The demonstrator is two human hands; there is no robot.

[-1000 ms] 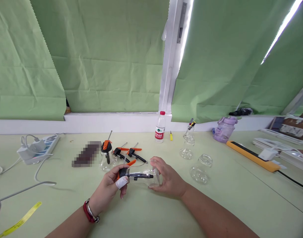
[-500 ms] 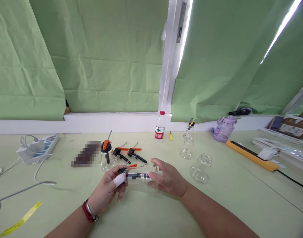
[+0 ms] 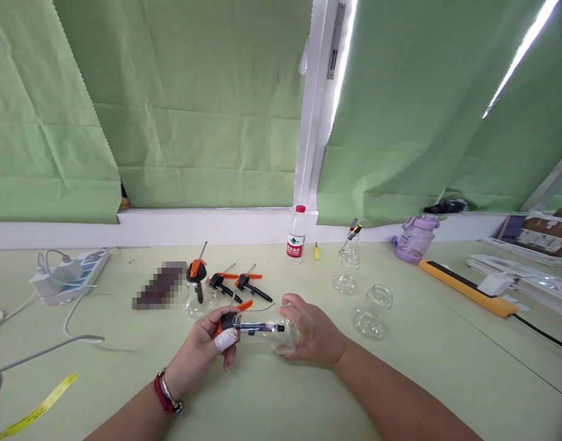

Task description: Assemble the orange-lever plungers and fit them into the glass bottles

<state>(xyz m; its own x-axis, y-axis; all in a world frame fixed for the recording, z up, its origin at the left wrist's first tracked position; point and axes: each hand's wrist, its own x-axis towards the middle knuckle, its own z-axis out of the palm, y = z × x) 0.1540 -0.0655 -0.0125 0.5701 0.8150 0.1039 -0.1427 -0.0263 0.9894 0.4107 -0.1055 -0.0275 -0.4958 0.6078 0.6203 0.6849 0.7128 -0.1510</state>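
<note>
A clear glass bottle [image 3: 266, 343] lies sideways between my hands above the table. My left hand [image 3: 211, 340], with white tape on the thumb, grips the black and orange cap [image 3: 228, 321] at the bottle's mouth. The cap's dark tube [image 3: 260, 328] reaches inside the glass. My right hand [image 3: 315, 334] is wrapped round the bottle's base. Just behind lie two loose black and orange pump caps [image 3: 250, 285], [image 3: 224, 286]. Left of them stands a glass bottle [image 3: 198, 300] with the same kind of cap fitted.
Two open glass bottles [image 3: 371, 317], [image 3: 344, 282] stand at right, the farther with screwdrivers [image 3: 353, 233] behind or in it. A water bottle [image 3: 296, 239], purple jug [image 3: 417, 240] and orange power strip [image 3: 464, 288] are farther back. Cables and a white power strip [image 3: 73, 278] lie left.
My right hand has shifted its fingers round the bottle's base, uncovering the tube's end. The bottle has turned slightly, while my left hand stays on the cap.
</note>
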